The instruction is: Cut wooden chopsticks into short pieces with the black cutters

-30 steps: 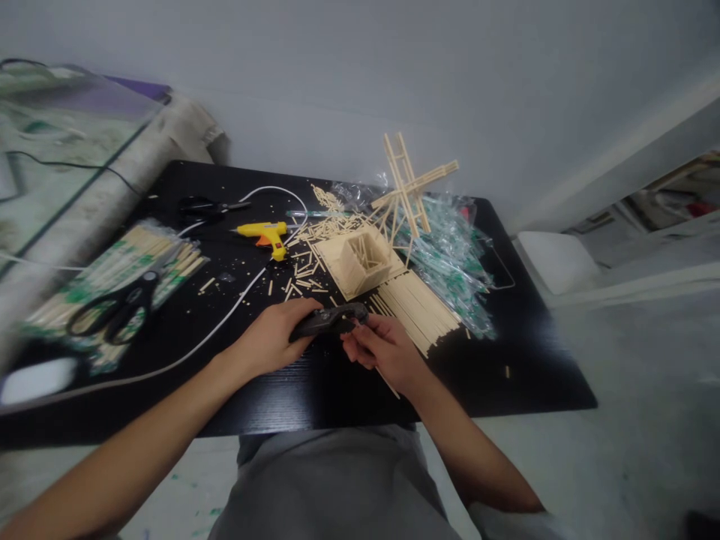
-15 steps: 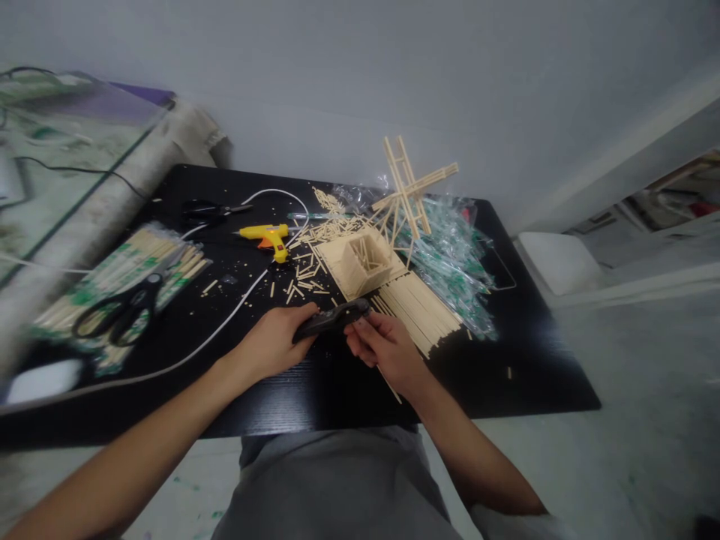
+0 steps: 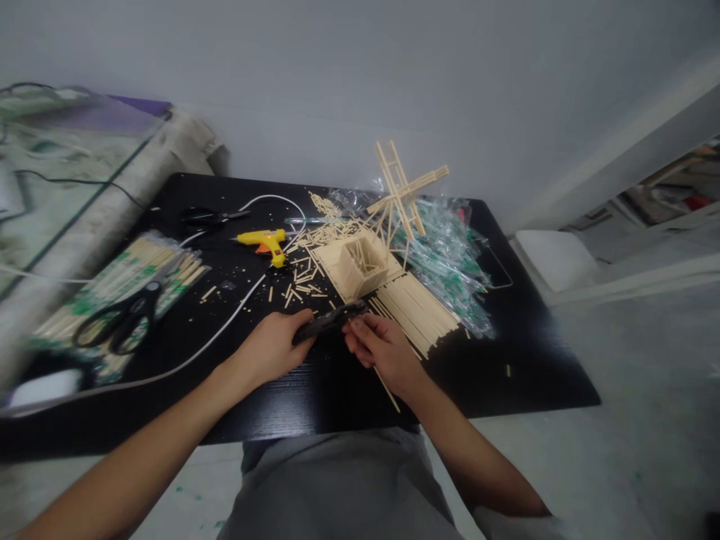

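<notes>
My left hand [image 3: 278,341] is closed round the handles of a black plier-like cutting tool [image 3: 327,321], whose head points right. Its exact kind is blurred. At that head my right hand [image 3: 385,346] is closed in a pinch on a thin wooden stick [image 3: 389,390]; the stick's lower end sticks out below the palm, over the table's front. Just beyond the hands stands a small windmill-like model with a box-shaped wooden body [image 3: 360,274] on a flat stick base. Crossed lattice blades [image 3: 400,187] rise behind it.
Loose sticks [image 3: 419,311] lie in a row right of the box. A yellow glue gun [image 3: 267,244] with a white cord, cut stick bits [image 3: 304,289], black scissors [image 3: 127,319] on bagged sticks [image 3: 106,281], and crumpled plastic wrappers [image 3: 444,247] cover the black table [image 3: 540,375].
Both hands keep their holds, nearly in place. The black tool's head has tipped slightly beside my right fingers. The whole view has shifted a little.
</notes>
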The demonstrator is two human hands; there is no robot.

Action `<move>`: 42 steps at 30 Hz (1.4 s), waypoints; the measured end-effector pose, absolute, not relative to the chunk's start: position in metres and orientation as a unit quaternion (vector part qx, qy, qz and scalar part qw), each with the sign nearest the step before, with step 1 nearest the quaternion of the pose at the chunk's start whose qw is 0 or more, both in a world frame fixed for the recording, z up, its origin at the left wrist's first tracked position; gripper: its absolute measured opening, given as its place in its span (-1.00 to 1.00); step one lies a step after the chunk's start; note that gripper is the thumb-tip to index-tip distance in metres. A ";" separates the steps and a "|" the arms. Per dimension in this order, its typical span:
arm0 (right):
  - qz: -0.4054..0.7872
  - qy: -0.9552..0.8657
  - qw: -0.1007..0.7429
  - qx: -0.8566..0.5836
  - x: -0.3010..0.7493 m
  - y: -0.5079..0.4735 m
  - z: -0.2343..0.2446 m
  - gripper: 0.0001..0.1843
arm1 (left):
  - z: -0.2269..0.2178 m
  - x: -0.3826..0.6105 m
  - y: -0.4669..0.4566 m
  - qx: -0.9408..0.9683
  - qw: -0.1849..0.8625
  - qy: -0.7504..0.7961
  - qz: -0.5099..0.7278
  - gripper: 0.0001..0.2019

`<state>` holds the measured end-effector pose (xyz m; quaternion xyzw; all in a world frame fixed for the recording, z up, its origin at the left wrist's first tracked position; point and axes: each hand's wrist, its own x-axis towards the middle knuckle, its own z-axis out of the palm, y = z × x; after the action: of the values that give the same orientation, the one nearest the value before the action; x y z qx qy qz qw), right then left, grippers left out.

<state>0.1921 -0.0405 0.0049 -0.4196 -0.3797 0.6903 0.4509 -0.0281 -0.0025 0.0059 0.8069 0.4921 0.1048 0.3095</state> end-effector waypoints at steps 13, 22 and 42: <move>0.710 -0.358 0.448 -0.408 0.192 -0.040 0.008 -0.61 | 0.011 -0.028 -0.002 0.801 0.319 0.497 0.094 -0.82; 0.727 -0.335 0.439 -0.407 0.192 -0.041 0.009 -0.63 | 0.011 -0.028 -0.001 0.803 0.310 0.501 0.088 -0.80; 0.703 -0.366 0.448 -0.413 0.192 -0.040 0.009 -0.66 | 0.009 -0.028 0.000 0.789 0.348 0.491 0.121 -0.78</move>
<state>0.1922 -0.0400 0.0092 -0.4131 -0.3664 0.7034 0.4476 -0.0282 0.0003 0.0094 0.7895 0.4906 0.1211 0.3483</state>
